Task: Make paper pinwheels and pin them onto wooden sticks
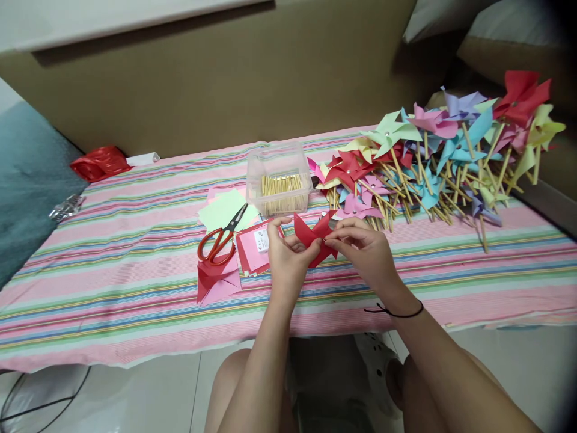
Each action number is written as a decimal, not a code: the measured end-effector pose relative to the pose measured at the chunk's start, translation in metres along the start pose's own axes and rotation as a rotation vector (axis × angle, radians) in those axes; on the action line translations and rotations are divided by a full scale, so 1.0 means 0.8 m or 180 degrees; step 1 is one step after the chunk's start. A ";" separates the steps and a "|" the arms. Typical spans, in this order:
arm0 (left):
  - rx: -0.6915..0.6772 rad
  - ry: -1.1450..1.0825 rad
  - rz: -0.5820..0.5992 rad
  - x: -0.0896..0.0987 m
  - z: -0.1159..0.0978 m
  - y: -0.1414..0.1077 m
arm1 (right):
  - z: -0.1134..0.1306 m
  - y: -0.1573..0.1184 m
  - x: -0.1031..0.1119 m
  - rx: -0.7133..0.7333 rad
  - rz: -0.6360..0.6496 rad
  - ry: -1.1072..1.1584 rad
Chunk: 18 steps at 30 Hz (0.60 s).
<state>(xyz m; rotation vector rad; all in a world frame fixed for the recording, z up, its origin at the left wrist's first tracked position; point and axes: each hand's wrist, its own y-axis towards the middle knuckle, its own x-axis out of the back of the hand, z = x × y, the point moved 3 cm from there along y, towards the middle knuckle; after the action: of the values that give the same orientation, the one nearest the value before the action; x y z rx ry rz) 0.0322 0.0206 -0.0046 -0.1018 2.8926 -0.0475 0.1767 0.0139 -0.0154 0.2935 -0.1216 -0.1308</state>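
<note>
Between my two hands is a red paper pinwheel (pixel 311 234) with folded, pointed blades, held just above the striped cloth. My left hand (pixel 291 255) pinches it from the left, thumb near its middle. The fingers of my right hand (pixel 365 246) are closed at the pinwheel's centre on something tiny that I cannot make out. Left of my hands lie red-handled scissors (pixel 219 243), a stack of red and pink paper squares (pixel 250 255) and a small white box (pixel 262 240) on that stack. Cut red and pink paper pieces (pixel 216 279) rest nearer the front edge.
A clear plastic tub (pixel 279 157) of short wooden sticks (pixel 282 186) stands behind my hands. Finished pinwheels on sticks (pixel 460 150) are heaped at the right. Light green paper (pixel 223 207), a red plastic bag (pixel 100 163) and a silvery crumpled item (pixel 67 207) lie leftward.
</note>
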 end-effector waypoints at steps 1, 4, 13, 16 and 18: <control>0.0004 -0.0009 0.0003 0.000 0.000 0.000 | 0.001 0.000 0.000 0.0015 -0.0004 -0.0018; 0.0011 -0.0026 -0.0023 0.000 0.000 -0.001 | 0.003 0.000 0.000 0.0126 -0.0032 -0.0120; -0.0085 0.0232 0.0071 -0.001 0.002 0.002 | 0.004 0.000 0.001 0.0168 -0.0023 -0.0214; -0.0128 0.0309 0.0073 -0.001 0.002 0.003 | 0.003 0.000 0.001 0.0182 -0.0044 -0.0235; -0.0146 0.0316 0.0069 -0.001 0.002 0.004 | 0.002 0.000 0.001 0.0163 -0.0045 -0.0225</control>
<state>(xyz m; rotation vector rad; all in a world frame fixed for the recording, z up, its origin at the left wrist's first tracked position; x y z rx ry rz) 0.0332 0.0235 -0.0062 -0.0782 2.9941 0.0182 0.1775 0.0131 -0.0139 0.3409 -0.1932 -0.1524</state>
